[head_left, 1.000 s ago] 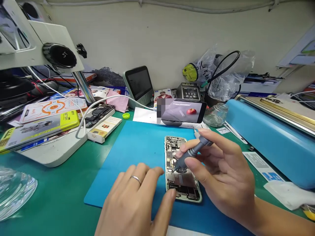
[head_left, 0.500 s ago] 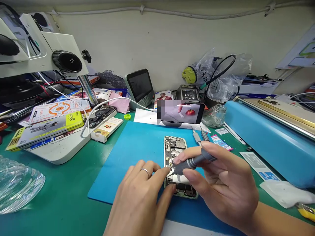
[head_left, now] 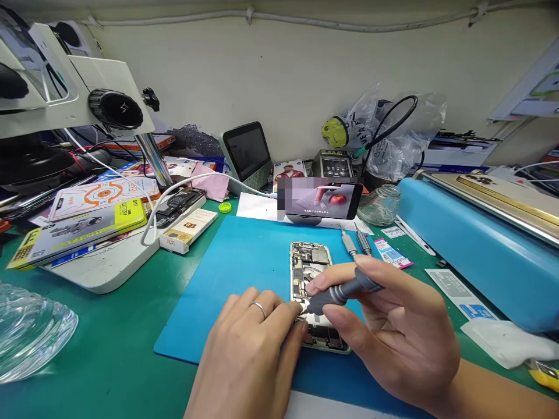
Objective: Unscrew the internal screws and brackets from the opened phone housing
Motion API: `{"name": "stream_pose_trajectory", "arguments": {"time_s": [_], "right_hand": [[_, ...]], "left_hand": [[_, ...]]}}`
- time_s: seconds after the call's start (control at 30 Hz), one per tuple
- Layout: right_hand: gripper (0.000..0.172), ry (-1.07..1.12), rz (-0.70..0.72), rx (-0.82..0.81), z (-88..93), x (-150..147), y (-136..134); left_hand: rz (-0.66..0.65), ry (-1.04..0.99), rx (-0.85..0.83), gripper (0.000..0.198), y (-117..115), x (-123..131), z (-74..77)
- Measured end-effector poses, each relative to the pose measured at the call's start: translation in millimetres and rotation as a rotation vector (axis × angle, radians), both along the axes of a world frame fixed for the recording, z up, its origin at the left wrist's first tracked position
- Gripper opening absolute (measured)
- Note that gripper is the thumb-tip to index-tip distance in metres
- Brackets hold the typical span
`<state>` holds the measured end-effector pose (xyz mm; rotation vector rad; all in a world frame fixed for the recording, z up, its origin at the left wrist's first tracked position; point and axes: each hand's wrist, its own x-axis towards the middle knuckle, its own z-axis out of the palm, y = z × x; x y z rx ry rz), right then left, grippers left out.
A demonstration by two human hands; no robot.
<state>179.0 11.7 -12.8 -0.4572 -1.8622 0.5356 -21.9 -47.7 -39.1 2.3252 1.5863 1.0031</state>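
Observation:
An opened smartphone [head_left: 299,273] with bare inner parts lies on a blue work mat [head_left: 244,256]. My right hand [head_left: 406,326] grips a dark grey precision screwdriver [head_left: 336,295], its tip pointing down and left at the phone's lower left side. My left hand [head_left: 251,349], with a ring on one finger, rests over that same edge. Its index fingertip and thumb are drawn together close to the screwdriver tip; whatever sits between them is hidden or too small to name. Two more screwdrivers [head_left: 348,242] lie beyond the phone, near my right fingers.
Behind the mat a propped phone [head_left: 323,201] plays a video, with a glass jar [head_left: 381,205] beside it. A blue machine [head_left: 463,256] stands right. Left are a microscope stand [head_left: 152,157], a battery box [head_left: 82,233], a small carton [head_left: 188,230] and clear plastic [head_left: 35,331].
My left thumb has moved up toward the index fingertip, closing the gap at the phone's edge. The screwdriver has shifted very slightly; the phone stays put.

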Motion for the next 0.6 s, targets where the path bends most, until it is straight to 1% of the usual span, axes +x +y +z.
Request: {"name": "stream_pose_trajectory", "arguments": {"time_s": [0.23,0.4,0.6], "right_hand": [[0.083,-0.036,-0.022,-0.003,0.7,2.3,0.0],[0.085,-0.043,-0.02,-0.002,1.7,2.2,2.1],[0.084,-0.038,-0.004,-0.005,4.4,1.0,3.0]], "left_hand": [[0.01,0.011,0.002,0.029,-0.5,-0.6,0.0],[0.011,0.0,-0.008,0.033,0.0,0.3,0.4],[0.01,-0.001,-0.005,0.031,-0.2,-0.5,0.3]]}}
